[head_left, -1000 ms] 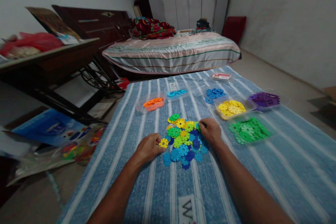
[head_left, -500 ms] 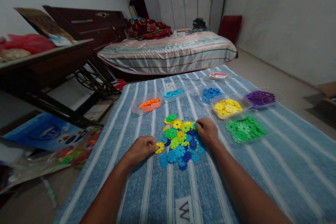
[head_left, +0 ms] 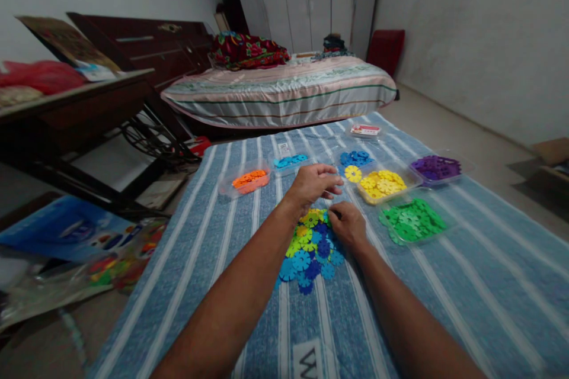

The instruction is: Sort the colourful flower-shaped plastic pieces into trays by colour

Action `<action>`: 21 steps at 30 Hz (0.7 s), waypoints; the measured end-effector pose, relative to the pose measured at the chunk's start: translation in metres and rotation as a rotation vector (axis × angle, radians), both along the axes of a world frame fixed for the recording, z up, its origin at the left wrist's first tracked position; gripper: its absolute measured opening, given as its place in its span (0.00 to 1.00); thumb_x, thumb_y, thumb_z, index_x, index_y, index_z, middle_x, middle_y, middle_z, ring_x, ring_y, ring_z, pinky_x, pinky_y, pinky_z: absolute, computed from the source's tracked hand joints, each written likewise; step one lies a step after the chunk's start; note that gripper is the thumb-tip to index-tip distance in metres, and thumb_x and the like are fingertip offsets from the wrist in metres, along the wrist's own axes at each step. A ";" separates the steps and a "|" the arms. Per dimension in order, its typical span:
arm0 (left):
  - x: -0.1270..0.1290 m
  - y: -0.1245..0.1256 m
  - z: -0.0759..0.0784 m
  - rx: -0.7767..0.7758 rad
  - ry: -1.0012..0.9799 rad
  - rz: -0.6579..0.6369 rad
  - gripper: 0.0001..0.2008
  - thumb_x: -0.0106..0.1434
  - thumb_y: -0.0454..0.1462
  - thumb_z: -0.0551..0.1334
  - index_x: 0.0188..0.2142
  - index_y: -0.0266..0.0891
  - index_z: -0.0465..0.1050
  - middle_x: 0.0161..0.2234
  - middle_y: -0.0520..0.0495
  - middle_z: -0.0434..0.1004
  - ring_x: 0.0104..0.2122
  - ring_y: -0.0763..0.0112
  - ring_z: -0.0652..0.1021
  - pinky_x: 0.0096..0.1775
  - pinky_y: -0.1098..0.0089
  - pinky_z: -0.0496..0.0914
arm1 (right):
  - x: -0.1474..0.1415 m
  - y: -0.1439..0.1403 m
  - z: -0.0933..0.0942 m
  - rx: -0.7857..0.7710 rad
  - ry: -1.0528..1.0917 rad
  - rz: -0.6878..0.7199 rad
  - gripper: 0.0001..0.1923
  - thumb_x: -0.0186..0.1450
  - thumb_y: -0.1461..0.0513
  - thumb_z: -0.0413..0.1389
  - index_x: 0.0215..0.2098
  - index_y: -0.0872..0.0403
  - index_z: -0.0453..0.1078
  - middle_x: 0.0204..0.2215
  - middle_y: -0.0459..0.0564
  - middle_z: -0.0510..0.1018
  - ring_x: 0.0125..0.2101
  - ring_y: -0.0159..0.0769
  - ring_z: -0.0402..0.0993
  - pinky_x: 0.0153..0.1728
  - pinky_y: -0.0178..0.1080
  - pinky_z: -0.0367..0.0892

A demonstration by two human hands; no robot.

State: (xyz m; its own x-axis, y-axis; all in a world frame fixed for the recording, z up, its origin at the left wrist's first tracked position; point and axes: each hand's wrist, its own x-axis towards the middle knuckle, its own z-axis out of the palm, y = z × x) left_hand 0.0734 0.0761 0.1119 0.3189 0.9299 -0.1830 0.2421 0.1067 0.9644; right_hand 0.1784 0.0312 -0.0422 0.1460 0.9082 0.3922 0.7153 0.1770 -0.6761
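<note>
My left hand (head_left: 316,182) is raised over the far side of a mixed pile of snowflake discs (head_left: 301,260), its fingers apart and nothing in them. Just beyond its fingertips a yellow snowflake disc (head_left: 353,173) shows, close to the clear box of yellow discs (head_left: 383,183); whether it is in the air or resting I cannot tell. My right hand (head_left: 349,225) rests at the pile's right edge, fingers curled together. A teal-green disc edge shows by its fingertips, but what they pinch is mostly hidden. The pile holds blue, dark blue, lime and yellow discs, partly covered by my left forearm.
Clear boxes hold orange discs (head_left: 251,180), light blue discs (head_left: 291,160), blue discs (head_left: 355,158), purple discs (head_left: 435,167) and green discs (head_left: 413,219). A labelled clear box (head_left: 365,130) lies at the back of the striped cloth (head_left: 186,284). A bed (head_left: 284,92) stands beyond.
My left hand has moved up and right from the pile's left side and let go of the yellow disc, now near the yellow box. My right hand has stayed at the pile.
</note>
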 end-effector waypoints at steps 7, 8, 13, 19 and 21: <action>-0.011 -0.007 -0.034 0.449 0.596 -0.114 0.05 0.59 0.34 0.61 0.34 0.36 0.74 0.31 0.47 0.79 0.36 0.64 0.80 0.41 0.66 0.73 | -0.001 0.001 0.002 -0.033 0.019 -0.003 0.10 0.64 0.61 0.52 0.32 0.52 0.75 0.30 0.49 0.77 0.34 0.37 0.70 0.37 0.37 0.59; -0.019 -0.016 -0.042 0.492 0.712 -0.148 0.06 0.60 0.33 0.60 0.36 0.37 0.75 0.36 0.45 0.80 0.40 0.62 0.79 0.45 0.64 0.72 | -0.001 0.001 0.002 -0.035 0.025 -0.004 0.10 0.64 0.61 0.52 0.32 0.52 0.75 0.31 0.49 0.77 0.35 0.37 0.70 0.37 0.38 0.60; -0.045 -0.069 -0.074 0.576 0.988 -0.296 0.15 0.61 0.35 0.61 0.49 0.39 0.72 0.55 0.39 0.74 0.57 0.55 0.72 0.57 0.55 0.66 | -0.001 0.001 0.001 -0.018 0.055 -0.001 0.10 0.63 0.62 0.52 0.32 0.52 0.75 0.32 0.49 0.78 0.36 0.38 0.71 0.40 0.38 0.61; -0.067 -0.105 -0.092 0.639 0.961 -0.260 0.14 0.65 0.36 0.59 0.50 0.38 0.71 0.60 0.37 0.69 0.61 0.53 0.67 0.60 0.49 0.62 | 0.000 0.000 0.000 -0.005 0.057 0.010 0.10 0.63 0.62 0.51 0.31 0.52 0.75 0.31 0.49 0.78 0.36 0.38 0.71 0.40 0.38 0.62; -0.073 -0.110 -0.092 0.662 0.953 -0.242 0.13 0.65 0.36 0.59 0.49 0.37 0.72 0.58 0.37 0.71 0.60 0.52 0.68 0.59 0.49 0.62 | 0.000 0.000 0.001 -0.008 0.057 0.004 0.10 0.63 0.62 0.52 0.31 0.52 0.75 0.31 0.49 0.78 0.36 0.38 0.71 0.40 0.38 0.62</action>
